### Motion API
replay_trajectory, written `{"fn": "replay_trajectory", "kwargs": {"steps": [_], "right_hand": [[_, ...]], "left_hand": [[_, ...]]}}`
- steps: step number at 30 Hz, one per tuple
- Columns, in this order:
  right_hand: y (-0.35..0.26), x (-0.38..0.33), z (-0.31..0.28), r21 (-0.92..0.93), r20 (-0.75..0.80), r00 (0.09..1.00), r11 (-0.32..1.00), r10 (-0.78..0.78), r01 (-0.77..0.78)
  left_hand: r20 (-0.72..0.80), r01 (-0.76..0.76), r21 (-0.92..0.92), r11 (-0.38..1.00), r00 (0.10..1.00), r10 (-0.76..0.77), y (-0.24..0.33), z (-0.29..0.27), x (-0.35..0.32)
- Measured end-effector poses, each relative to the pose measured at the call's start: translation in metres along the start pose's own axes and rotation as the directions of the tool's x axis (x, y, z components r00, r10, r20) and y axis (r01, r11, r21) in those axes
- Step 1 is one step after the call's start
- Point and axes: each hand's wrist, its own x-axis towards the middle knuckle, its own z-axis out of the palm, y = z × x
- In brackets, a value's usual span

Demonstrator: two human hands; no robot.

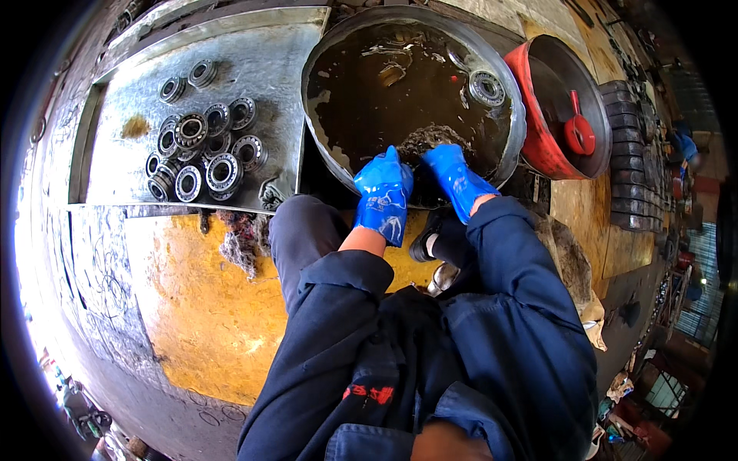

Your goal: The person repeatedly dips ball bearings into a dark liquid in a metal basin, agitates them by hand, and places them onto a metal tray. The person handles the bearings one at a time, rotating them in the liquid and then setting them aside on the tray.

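Both my hands wear blue rubber gloves and reach into a round metal basin [509,83] of dark brown liquid. My left hand [383,195] and my right hand [455,175] close together on a grey wad of rag or fibre [425,139] at the basin's near edge. What the wad covers is hidden. A steel ball bearing [486,87] lies in the liquid at the far right, another [392,74] sits half sunk near the middle.
A metal tray [265,69] to the left holds several steel bearings [201,150]. A red basin [543,123] with a red scoop [579,131] stands right of the round basin. Dark stacked rings [626,154] line the far right. A rag scrap [243,240] lies on the yellow floor.
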Motion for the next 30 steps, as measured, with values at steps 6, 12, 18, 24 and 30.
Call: {"fn": "replay_trajectory", "kwargs": {"steps": [6,12,18,24,30], "right_hand": [[0.002,-0.037,0.02,0.525,-0.296,0.921,0.849,0.253,-0.065],[-0.002,-0.003,-0.006,0.0,0.007,1.0,1.0,0.021,-0.021],[0.003,-0.038,0.008,0.579,-0.212,0.96,0.815,0.183,-0.027],[-0.003,0.017,-0.007,0.062,0.081,0.995,0.996,0.053,-0.058],[0.002,-0.035,-0.011,0.51,-0.001,0.966,0.831,0.258,-0.221]], "left_hand": [[0.067,-0.001,-0.018,1.0,0.998,0.002,-0.001,-0.007,0.001],[0.011,-0.02,0.006,1.0,1.0,0.02,0.003,-0.002,-0.001],[-0.019,0.006,-0.02,1.0,1.0,-0.006,-0.009,0.002,0.0],[0.033,-0.012,0.007,1.0,0.999,0.011,0.005,-0.003,0.0],[0.042,0.013,-0.017,1.0,0.999,-0.012,-0.004,-0.006,-0.001]]}}
